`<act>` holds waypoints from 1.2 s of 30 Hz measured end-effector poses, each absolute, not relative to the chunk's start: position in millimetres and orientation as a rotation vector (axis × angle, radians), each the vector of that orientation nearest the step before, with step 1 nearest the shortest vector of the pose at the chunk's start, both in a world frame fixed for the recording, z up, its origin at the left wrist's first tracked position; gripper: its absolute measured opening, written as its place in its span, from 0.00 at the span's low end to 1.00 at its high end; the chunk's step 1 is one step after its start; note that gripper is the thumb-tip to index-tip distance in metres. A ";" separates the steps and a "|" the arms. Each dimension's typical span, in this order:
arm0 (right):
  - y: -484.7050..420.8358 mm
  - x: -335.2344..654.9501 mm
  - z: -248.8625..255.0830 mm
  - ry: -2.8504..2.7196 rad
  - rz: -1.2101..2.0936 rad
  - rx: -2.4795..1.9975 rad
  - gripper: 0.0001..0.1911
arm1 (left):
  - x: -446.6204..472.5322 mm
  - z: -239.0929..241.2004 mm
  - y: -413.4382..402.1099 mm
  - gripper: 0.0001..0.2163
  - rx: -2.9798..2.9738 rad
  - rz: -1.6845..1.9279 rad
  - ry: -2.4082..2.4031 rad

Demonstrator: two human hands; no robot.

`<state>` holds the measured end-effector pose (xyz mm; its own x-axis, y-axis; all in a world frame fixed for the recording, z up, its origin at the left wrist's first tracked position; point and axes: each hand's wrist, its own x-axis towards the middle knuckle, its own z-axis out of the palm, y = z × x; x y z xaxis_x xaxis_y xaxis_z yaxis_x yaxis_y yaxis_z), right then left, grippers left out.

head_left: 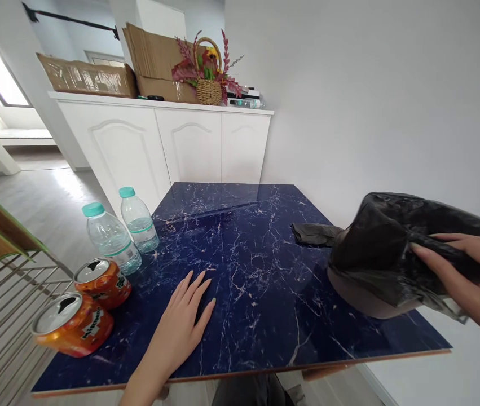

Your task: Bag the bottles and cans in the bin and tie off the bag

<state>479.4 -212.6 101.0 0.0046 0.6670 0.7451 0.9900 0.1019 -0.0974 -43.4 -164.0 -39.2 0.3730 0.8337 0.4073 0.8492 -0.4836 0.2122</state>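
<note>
My left hand (186, 316) lies flat on the dark blue marbled table (240, 338), fingers stretched out, holding nothing. At the right, my right hand (472, 270) pinches a black plastic bag (375, 242) between thumb and fingers. The bag drapes over a greyish, rounded container (362, 299) at the table's right edge; what is inside is hidden. Beside it lies a folded strip of black plastic (315, 234). Left of my left hand stand two orange soda cans, a nearer can (83, 330) and a farther can (110, 285), with their drinking holes showing.
Two clear water bottles with teal caps, a nearer bottle (110, 239) and a farther bottle (139, 223), stand at the table's left edge. A metal wire rack (7, 316) is at the left. Behind is a white cabinet (193, 141) bearing cardboard boxes (91, 79) and a flower basket (209, 91).
</note>
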 end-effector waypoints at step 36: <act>-188.3 328.7 -52.7 -1.744 0.233 -1.253 0.37 | -42.8 -27.8 -178.8 0.21 -2.566 -0.714 -1.694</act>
<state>328.7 -188.3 -52.7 -0.0324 0.8183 0.5739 0.6389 0.4585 -0.6177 -42.8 -178.8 -27.8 0.3217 0.8757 0.3600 0.8691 -0.4240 0.2549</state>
